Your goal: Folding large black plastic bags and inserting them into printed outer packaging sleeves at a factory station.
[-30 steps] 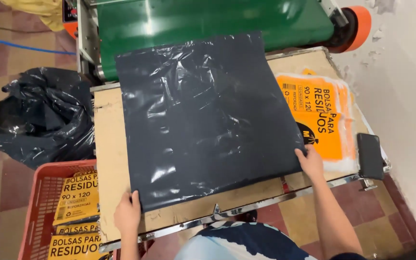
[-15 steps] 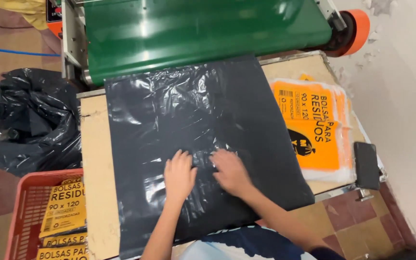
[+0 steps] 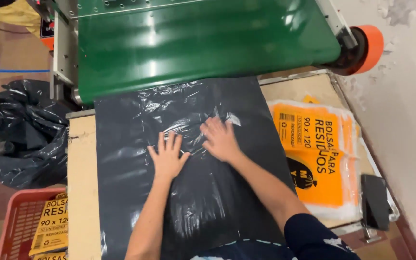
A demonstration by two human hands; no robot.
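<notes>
On the near left, beside the wooden table (image 3: 82, 192): a red crate (image 3: 18, 226) with orange packs (image 3: 51, 226) inside. Over most of the tabletop, a black plastic bag (image 3: 131, 192), laid flat and wrinkled in the middle.

Presses down on the middle of the bag with both palms: left hand (image 3: 168, 158) with fingers spread, right hand (image 3: 220, 139) just beside it, fingers fanned toward the creases, neither pinching anything. Looks like a smoothing step, with air and folds being worked out. Calls next for an even outward sweep toward the edges, without dragging the bag askew.

To the right, a stack of orange packs (image 3: 314, 154) and a dark flat device (image 3: 374, 200). Farther off, a green belt (image 3: 193, 38) over the bag's far edge, an orange roller end (image 3: 369, 45), and crumpled black bags (image 3: 20, 139) on the floor.
</notes>
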